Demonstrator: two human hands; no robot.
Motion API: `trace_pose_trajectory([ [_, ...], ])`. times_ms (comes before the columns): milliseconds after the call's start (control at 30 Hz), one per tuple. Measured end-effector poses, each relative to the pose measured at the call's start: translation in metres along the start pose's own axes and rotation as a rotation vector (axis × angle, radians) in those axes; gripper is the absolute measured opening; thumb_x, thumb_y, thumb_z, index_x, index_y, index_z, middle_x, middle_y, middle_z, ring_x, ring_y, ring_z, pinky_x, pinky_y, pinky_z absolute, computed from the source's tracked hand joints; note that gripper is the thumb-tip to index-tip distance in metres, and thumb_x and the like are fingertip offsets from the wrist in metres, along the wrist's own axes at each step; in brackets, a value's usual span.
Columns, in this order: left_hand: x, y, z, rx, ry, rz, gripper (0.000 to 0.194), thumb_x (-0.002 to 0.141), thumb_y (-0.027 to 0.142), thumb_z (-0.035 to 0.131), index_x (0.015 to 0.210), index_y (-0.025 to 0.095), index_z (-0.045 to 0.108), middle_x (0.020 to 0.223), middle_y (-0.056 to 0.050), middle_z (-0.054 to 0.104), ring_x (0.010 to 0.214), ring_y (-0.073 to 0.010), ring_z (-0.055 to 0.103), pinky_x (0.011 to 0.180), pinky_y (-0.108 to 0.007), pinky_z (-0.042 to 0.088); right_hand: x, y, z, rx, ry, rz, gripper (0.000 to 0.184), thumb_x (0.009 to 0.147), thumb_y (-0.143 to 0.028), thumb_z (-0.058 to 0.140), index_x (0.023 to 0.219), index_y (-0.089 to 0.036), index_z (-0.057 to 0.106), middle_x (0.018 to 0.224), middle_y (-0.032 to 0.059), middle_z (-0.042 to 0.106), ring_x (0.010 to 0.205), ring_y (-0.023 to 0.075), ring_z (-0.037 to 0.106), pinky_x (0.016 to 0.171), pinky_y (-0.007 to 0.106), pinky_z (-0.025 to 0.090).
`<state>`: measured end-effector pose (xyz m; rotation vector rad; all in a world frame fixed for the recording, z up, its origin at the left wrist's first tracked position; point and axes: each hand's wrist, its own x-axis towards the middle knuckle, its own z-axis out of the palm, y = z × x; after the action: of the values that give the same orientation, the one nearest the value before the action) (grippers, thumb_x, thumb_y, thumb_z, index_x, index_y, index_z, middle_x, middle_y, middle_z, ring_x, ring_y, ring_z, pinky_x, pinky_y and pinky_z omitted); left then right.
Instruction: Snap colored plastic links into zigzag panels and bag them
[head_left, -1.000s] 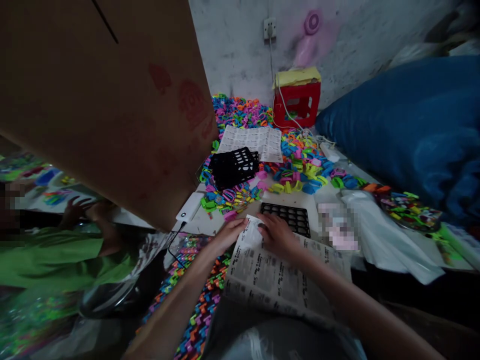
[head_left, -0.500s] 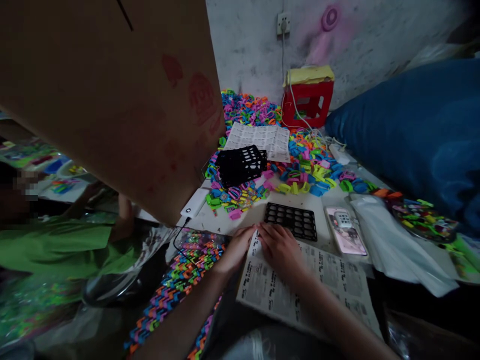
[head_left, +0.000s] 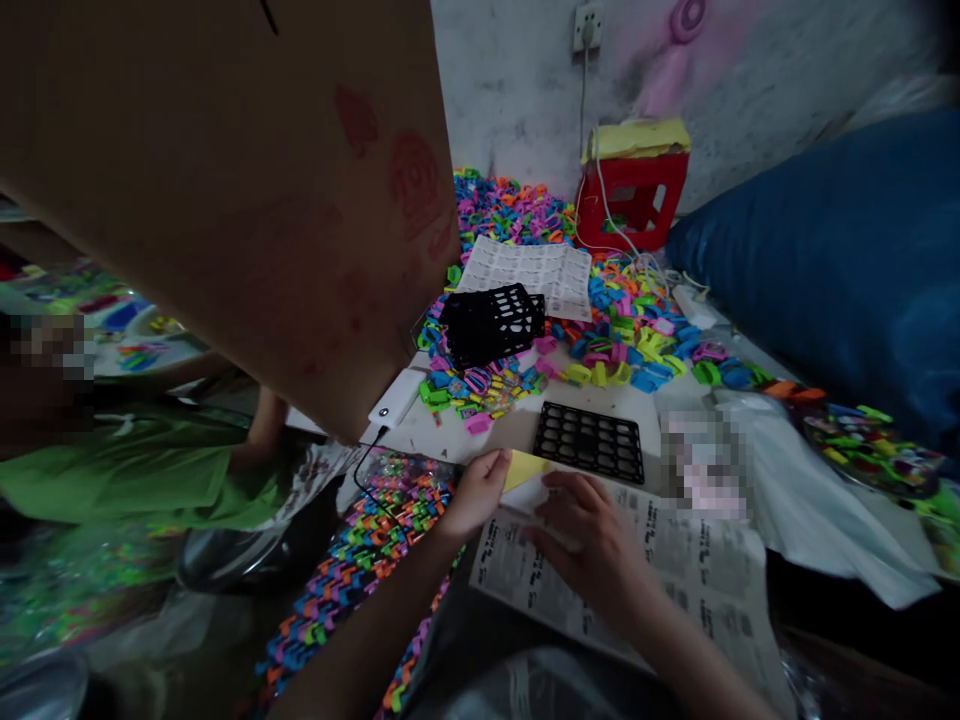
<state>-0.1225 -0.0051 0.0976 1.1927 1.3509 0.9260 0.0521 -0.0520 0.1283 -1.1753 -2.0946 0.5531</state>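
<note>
In the head view, a printed label sheet with rows of black lettering lies across my lap and the table's front edge. My left hand pinches its far left corner, where a yellow backing shows beside a whitish strip. Over the sheet, close to that corner, my right hand has its thumb and fingers bent but apart. Whether its fingertips touch the sheet I cannot tell. Just beyond lies a flat black plastic grid with rows of holes.
More black grids and a second printed sheet rest on heaped colourful plastic pieces. A large cardboard box blocks the left, with a co-worker in a green shirt beyond. White plastic bags and a blue sack are at right.
My hands were together at the sheet's corner; my right hand has drawn back toward me, fingers parting. The yellow backing now shows at the corner. The view has shifted slightly.
</note>
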Motion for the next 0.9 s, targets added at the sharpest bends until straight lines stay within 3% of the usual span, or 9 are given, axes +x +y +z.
trace_pose_trajectory([
  [100,0.011,-0.017,-0.01,0.09,0.004,0.006,0.052,0.083,0.066,0.045,0.076,0.015,0.058,0.068,0.0,0.058,0.065,-0.015,0.052,0.059,-0.024,0.041,-0.02,-0.005,-0.013,0.062,0.01,0.019,0.014,0.085,-0.039,0.062,0.079,-0.027,0.062,0.108,0.0061,0.064,0.103,0.0256,0.058,0.085,0.042,0.051],
  [233,0.024,-0.043,-0.019,0.193,0.015,0.047,0.051,0.084,0.065,0.042,0.076,0.017,0.057,0.069,-0.002,0.059,0.07,-0.0173,0.054,0.063,-0.026,0.043,-0.038,-0.004,-0.051,0.091,0.095,0.077,0.016,0.087,-0.039,0.057,0.075,-0.028,0.057,0.102,0.0064,0.066,0.098,0.0277,0.06,0.082,0.044,0.05],
  [333,0.028,-0.057,-0.019,0.2,-0.067,0.05,0.048,0.085,0.061,0.044,0.076,0.017,0.058,0.07,-0.002,0.059,0.07,-0.0175,0.055,0.064,-0.027,0.045,-0.026,0.015,-0.081,0.126,0.135,0.204,0.013,0.088,-0.041,0.055,0.091,-0.029,0.06,0.1,0.0068,0.065,0.093,0.0263,0.061,0.078,0.04,0.051],
  [400,0.027,-0.06,-0.017,0.258,-0.143,0.051,0.041,0.087,0.052,0.046,0.09,0.015,0.063,0.075,-0.002,0.062,0.073,-0.0184,0.057,0.068,-0.029,0.047,-0.003,0.04,-0.089,0.127,0.092,0.268,0.02,0.086,-0.042,0.057,0.101,-0.028,0.059,0.1,0.0062,0.066,0.093,0.0246,0.061,0.079,0.037,0.05],
  [500,0.026,-0.056,-0.014,0.539,-0.077,0.166,0.04,0.084,0.03,0.053,0.121,0.016,0.056,0.097,-0.006,0.062,0.093,-0.0221,0.058,0.088,-0.038,0.047,0.042,0.089,-0.077,0.185,-0.062,0.235,0.025,0.087,-0.04,0.052,0.106,-0.024,0.056,0.09,0.0038,0.065,0.081,0.0197,0.061,0.072,0.032,0.05],
  [567,0.028,-0.048,-0.01,0.713,0.004,0.301,0.048,0.079,0.021,0.056,0.126,0.018,0.053,0.114,-0.009,0.056,0.11,-0.0251,0.052,0.1,-0.042,0.04,0.072,0.12,-0.059,0.176,-0.17,0.228,0.021,0.085,-0.033,0.05,0.103,-0.023,0.055,0.084,0.0016,0.063,0.077,0.0173,0.059,0.069,0.029,0.049],
  [633,0.031,-0.04,-0.006,0.765,-0.004,0.405,0.05,0.079,0.019,0.056,0.128,0.019,0.052,0.126,-0.01,0.05,0.121,-0.0259,0.045,0.106,-0.043,0.036,0.096,0.144,-0.04,0.137,-0.293,0.177,0.021,0.082,-0.027,0.049,0.103,-0.023,0.055,0.086,0.001,0.063,0.078,0.0165,0.059,0.07,0.028,0.048],
  [767,0.04,-0.032,0.007,0.739,-0.118,0.492,0.062,0.08,0.017,0.053,0.14,0.018,0.039,0.143,-0.012,0.041,0.133,-0.0242,0.036,0.113,-0.042,0.031,0.127,0.164,-0.016,0.089,-0.44,0.083,0.024,0.079,-0.017,0.048,0.102,-0.022,0.055,0.087,0.0005,0.063,0.078,0.016,0.058,0.072,0.028,0.048],
  [900,0.044,-0.037,0.021,0.804,-0.239,0.524,0.07,0.078,0.011,0.052,0.145,0.022,0.034,0.152,-0.008,0.032,0.141,-0.0253,0.026,0.116,-0.05,0.023,0.14,0.169,-0.01,0.105,-0.501,0.053,0.03,0.073,-0.01,0.048,0.099,-0.022,0.057,0.092,0.0003,0.065,0.082,0.0162,0.06,0.075,0.028,0.049],
])
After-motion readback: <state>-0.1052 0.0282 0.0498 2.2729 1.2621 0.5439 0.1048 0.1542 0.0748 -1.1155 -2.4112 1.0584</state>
